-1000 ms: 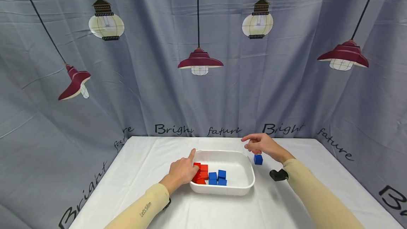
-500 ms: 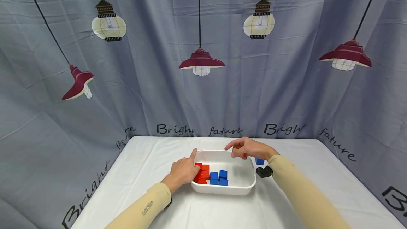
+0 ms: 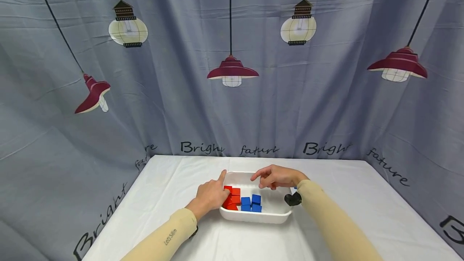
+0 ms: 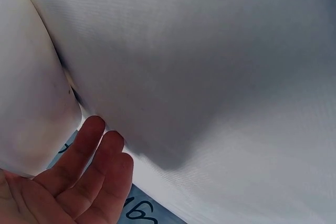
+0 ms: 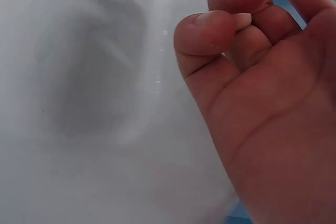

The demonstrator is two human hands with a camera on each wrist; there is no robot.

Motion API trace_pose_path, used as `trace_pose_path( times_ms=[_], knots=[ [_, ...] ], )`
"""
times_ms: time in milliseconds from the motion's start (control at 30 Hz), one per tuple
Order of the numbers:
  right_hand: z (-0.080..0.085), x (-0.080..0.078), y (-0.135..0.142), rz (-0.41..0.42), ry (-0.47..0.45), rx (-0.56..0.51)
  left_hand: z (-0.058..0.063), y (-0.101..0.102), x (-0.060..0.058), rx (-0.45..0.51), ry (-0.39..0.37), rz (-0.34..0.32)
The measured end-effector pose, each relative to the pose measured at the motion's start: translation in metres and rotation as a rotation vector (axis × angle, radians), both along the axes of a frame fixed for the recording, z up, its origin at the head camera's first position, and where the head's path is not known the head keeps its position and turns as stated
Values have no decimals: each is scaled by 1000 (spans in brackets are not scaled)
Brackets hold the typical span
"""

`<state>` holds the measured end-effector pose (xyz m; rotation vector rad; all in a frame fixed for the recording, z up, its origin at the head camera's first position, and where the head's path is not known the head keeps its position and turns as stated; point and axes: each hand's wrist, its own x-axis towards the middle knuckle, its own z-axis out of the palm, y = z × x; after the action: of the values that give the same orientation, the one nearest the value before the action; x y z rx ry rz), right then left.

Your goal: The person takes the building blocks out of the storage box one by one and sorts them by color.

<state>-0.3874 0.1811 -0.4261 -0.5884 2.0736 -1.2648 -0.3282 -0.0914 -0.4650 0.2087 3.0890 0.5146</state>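
A white tray (image 3: 259, 217) holds several red blocks (image 3: 235, 199) at its left end and several blue blocks (image 3: 256, 199) beside them. My left hand (image 3: 210, 194) grips the tray's left side, index finger along the rim and thumb inside over the red blocks. In the left wrist view, the other fingers (image 4: 105, 177) lie against the outer wall. Over the tray's right half hovers my right hand (image 3: 279, 176), index finger extended and the others loosely curled. No block shows between its fingers in the right wrist view.
Another blue block (image 3: 295, 187) lies on the white tablecloth (image 3: 337, 176) just right of the tray, mostly hidden by the right wrist. A grey curtain (image 3: 174, 108) with printed lamps hangs behind the table and along its sides.
My right hand has moved left and slightly down, from above the loose blue block to over the tray. The left hand keeps its place on the tray; the blocks inside look unmoved.
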Motion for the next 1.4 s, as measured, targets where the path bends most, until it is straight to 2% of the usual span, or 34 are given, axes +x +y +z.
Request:
trace_pose_path(
  times_ms=[167, 333, 567, 733, 967, 1400],
  knots=[
    [-9, 0, 2, -5, -51, 30, -3, 4, -1, 3, 6, -20],
    [-12, -2, -2, 28, -96, 57, -5, 5, -2, -1, 12, -3],
    [-20, -5, -6, 64, -158, 95, -1, 3, -1, -5, 45, -10],
    [-25, -7, -8, 94, -207, 98, 0, 5, 0, 4, 28, -11],
    [-27, -6, -11, 107, -189, 121, 0, 3, 2, 12, 21, -6],
    [-25, -2, -16, 49, -127, 148, -2, 1, 2, 16, 12, 11]
  ],
)
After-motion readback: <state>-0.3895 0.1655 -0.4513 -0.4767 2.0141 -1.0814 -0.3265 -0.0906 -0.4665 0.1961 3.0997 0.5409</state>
